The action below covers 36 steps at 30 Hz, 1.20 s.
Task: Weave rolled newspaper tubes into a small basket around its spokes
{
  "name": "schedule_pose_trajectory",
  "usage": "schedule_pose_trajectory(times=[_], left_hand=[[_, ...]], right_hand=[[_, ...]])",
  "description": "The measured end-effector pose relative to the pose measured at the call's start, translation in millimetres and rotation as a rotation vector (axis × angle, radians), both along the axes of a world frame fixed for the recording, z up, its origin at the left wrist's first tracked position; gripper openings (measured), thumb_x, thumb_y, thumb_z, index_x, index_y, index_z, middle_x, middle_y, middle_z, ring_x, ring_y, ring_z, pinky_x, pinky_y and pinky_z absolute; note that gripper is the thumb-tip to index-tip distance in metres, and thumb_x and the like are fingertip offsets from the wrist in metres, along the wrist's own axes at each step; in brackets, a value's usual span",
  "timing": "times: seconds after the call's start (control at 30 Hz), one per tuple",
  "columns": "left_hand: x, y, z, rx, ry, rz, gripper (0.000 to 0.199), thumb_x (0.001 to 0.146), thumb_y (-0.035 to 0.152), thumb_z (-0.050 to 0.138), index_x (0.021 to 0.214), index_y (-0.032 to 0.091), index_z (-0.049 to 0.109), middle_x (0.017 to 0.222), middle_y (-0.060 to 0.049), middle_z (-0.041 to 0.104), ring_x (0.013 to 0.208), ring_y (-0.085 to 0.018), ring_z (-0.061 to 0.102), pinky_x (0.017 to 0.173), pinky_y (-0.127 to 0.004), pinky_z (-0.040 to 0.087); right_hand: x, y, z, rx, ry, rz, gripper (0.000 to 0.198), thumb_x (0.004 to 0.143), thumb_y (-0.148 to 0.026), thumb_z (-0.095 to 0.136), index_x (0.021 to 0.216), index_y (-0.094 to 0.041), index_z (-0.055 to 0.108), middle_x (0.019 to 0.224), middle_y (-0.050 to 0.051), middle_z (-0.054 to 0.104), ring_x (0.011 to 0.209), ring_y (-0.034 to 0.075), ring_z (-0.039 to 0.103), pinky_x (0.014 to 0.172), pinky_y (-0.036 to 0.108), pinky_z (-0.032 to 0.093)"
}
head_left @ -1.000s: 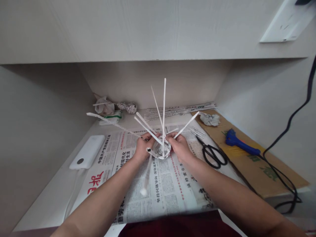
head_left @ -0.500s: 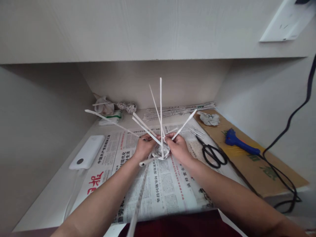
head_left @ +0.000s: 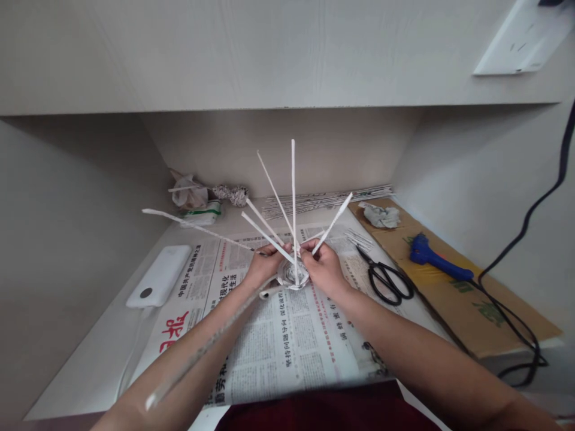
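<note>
Between my hands sits a small round coil woven from rolled newspaper (head_left: 294, 274), with several white paper tubes (head_left: 293, 197) sticking up and outward from it. The fingers of my left hand (head_left: 265, 263) pinch its far left side, and a long tube (head_left: 197, 227) runs out past them to the left. On the far right side, my right hand (head_left: 321, 263) is closed on the work beside a slanting tube (head_left: 335, 221). Another long tube (head_left: 202, 347) reaches toward me across my left forearm. My fingertips partly hide the coil's far edge.
Newspaper (head_left: 269, 353) covers the table. Black scissors (head_left: 389, 281) lie right of my hand, near a blue glue gun (head_left: 438, 257) on cardboard (head_left: 476, 305). A white power bank (head_left: 159, 276) lies left. Paper sticks (head_left: 323, 200) and a woven paper piece (head_left: 231, 193) lie at the back.
The coil has turned slightly between my hands. Its near tube has swung left over my left forearm, and the upright tubes have shifted a little leftward.
</note>
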State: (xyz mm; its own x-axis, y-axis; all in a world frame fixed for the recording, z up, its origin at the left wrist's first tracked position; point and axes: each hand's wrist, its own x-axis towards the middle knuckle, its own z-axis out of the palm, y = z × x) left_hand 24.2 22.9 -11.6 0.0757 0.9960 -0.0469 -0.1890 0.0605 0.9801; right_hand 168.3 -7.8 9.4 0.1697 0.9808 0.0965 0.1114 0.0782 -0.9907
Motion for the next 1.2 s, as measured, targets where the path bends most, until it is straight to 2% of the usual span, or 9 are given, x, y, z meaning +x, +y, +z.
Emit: schedule_pose_trajectory(times=[0.1, 0.3, 0.43, 0.6, 0.8, 0.93, 1.03, 1.1, 1.2], left_hand=[[1, -1, 0.7, -0.004, -0.04, -0.008, 0.035, 0.062, 0.043, 0.083, 0.079, 0.013, 0.078, 0.065, -0.005, 0.073, 0.053, -0.016, 0.062, 0.053, -0.026, 0.049], [2, -6, 9.9, 0.038, -0.03, 0.073, 0.031, 0.059, 0.037, 0.085, 0.076, 0.013, 0.078, 0.063, -0.003, 0.072, 0.054, -0.014, 0.062, 0.056, -0.025, 0.05], [1, -5, 8.0, 0.057, -0.004, 0.087, 0.027, 0.057, 0.032, 0.086, 0.074, 0.013, 0.078, 0.062, -0.003, 0.071, 0.055, -0.014, 0.062, 0.057, -0.025, 0.051], [1, -5, 4.9, 0.023, 0.015, -0.003, 0.029, 0.059, 0.033, 0.085, 0.078, 0.013, 0.078, 0.065, -0.005, 0.072, 0.06, -0.018, 0.065, 0.057, -0.027, 0.051], [2, -6, 9.0, -0.005, -0.091, -0.015, 0.031, 0.059, 0.034, 0.085, 0.079, 0.014, 0.075, 0.07, -0.005, 0.073, 0.068, -0.02, 0.067, 0.06, -0.026, 0.051], [1, -6, 16.2, -0.066, -0.191, -0.062, 0.038, 0.057, 0.038, 0.087, 0.08, 0.012, 0.072, 0.063, -0.004, 0.069, 0.06, -0.018, 0.066, 0.05, -0.024, 0.047], [-2, -4, 17.6, -0.087, -0.237, -0.096, 0.041, 0.057, 0.038, 0.088, 0.083, 0.011, 0.069, 0.065, -0.003, 0.069, 0.054, -0.016, 0.063, 0.049, -0.024, 0.048], [-4, -2, 15.5, -0.082, -0.263, -0.139, 0.04, 0.059, 0.037, 0.087, 0.084, 0.012, 0.068, 0.066, -0.003, 0.069, 0.052, -0.015, 0.063, 0.049, -0.025, 0.049], [-5, -1, 10.6, -0.095, -0.262, -0.218, 0.038, 0.062, 0.035, 0.086, 0.086, 0.011, 0.068, 0.065, -0.003, 0.068, 0.05, -0.015, 0.062, 0.049, -0.026, 0.05]], right_hand=[[0, -1, 0, 0.01, -0.016, 0.01, 0.016, 0.076, -0.036, 0.063, 0.08, -0.021, 0.062, 0.066, -0.001, 0.063, 0.057, 0.015, 0.057, 0.055, 0.026, 0.046], [1, -2, -3, 0.026, -0.039, 0.038, 0.021, 0.078, -0.041, 0.065, 0.086, -0.022, 0.062, 0.07, 0.0, 0.066, 0.06, 0.016, 0.06, 0.056, 0.027, 0.047], [2, 0, -7, 0.06, -0.083, 0.042, 0.023, 0.077, -0.041, 0.067, 0.087, -0.021, 0.062, 0.076, 0.002, 0.069, 0.063, 0.016, 0.062, 0.059, 0.027, 0.049], [3, -1, -5, 0.103, -0.141, 0.034, 0.022, 0.079, -0.041, 0.066, 0.086, -0.02, 0.064, 0.072, 0.001, 0.067, 0.061, 0.015, 0.06, 0.058, 0.026, 0.048], [1, -10, 5, 0.188, -0.176, 0.064, 0.023, 0.082, -0.041, 0.066, 0.091, -0.021, 0.063, 0.079, 0.002, 0.069, 0.067, 0.015, 0.062, 0.062, 0.026, 0.049], [0, -16, 13, 0.251, -0.121, 0.14, 0.03, 0.081, -0.043, 0.068, 0.099, -0.021, 0.06, 0.093, 0.005, 0.069, 0.081, 0.017, 0.065, 0.067, 0.026, 0.053], [1, -16, 15, 0.282, -0.081, 0.176, 0.03, 0.083, -0.043, 0.067, 0.102, -0.021, 0.058, 0.101, 0.007, 0.068, 0.089, 0.018, 0.065, 0.076, 0.029, 0.055], [2, -16, 15, 0.294, -0.044, 0.18, 0.03, 0.086, -0.042, 0.065, 0.105, -0.021, 0.056, 0.102, 0.007, 0.067, 0.089, 0.017, 0.065, 0.078, 0.03, 0.055], [4, -14, 14, 0.285, -0.007, 0.189, 0.033, 0.09, -0.04, 0.06, 0.117, -0.024, 0.05, 0.099, 0.005, 0.067, 0.084, 0.016, 0.065, 0.071, 0.027, 0.054]])
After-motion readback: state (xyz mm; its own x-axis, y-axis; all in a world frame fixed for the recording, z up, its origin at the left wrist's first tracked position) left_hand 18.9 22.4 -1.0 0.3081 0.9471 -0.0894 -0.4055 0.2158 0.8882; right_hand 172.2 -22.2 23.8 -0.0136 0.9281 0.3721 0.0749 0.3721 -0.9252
